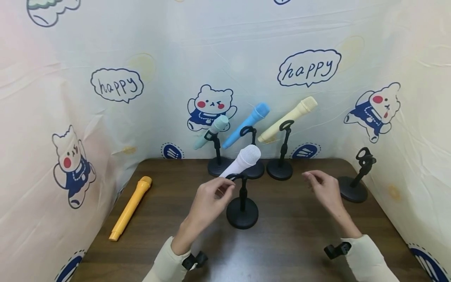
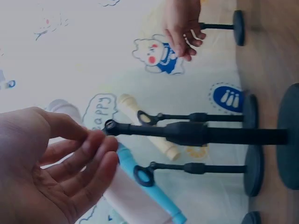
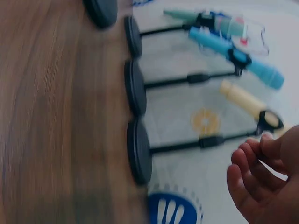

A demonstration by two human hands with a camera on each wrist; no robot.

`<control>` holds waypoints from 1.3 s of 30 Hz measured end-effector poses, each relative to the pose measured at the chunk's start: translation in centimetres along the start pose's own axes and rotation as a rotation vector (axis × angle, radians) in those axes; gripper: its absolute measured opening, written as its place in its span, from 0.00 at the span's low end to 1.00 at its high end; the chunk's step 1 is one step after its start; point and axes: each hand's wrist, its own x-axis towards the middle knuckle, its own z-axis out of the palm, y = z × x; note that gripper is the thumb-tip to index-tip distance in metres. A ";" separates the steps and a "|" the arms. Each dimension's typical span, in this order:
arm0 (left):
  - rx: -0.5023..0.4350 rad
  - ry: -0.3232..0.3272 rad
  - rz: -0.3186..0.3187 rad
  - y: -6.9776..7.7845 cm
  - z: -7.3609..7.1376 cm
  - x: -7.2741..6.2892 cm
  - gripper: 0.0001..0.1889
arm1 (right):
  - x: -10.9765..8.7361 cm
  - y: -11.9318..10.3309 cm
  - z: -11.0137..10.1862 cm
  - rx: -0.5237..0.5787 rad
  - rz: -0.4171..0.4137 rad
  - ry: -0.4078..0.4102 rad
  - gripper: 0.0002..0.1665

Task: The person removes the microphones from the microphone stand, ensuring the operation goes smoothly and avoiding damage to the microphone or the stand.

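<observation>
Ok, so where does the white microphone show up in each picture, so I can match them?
Head: the white microphone is near the centre, tilted.
Left wrist: partly hidden, running from left of centre down to the bottom edge.
Right wrist: not in the picture.
Shared landmark: the blue microphone, in all three views.
</observation>
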 end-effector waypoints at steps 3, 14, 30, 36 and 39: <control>-0.031 0.069 0.043 -0.2 -0.5 0.5 0.06 | -0.4 -1.5 1.2 0.037 -0.040 -0.107 0.13; -0.099 0.045 -0.018 -1.1 -1.0 2.3 0.22 | -1.5 -6.1 6.0 0.108 -0.171 -0.383 0.10; -0.201 -0.162 -0.183 -2.8 0.0 2.6 0.31 | -2.7 -9.0 11.0 0.214 -0.275 -0.550 0.26; -0.248 -0.154 -0.148 -3.5 0.5 3.0 0.27 | -2.9 -9.6 11.8 0.174 -0.267 -0.528 0.23; -0.260 -0.164 -0.135 -3.6 0.7 3.3 0.27 | -2.9 -9.5 11.9 0.148 -0.283 -0.476 0.19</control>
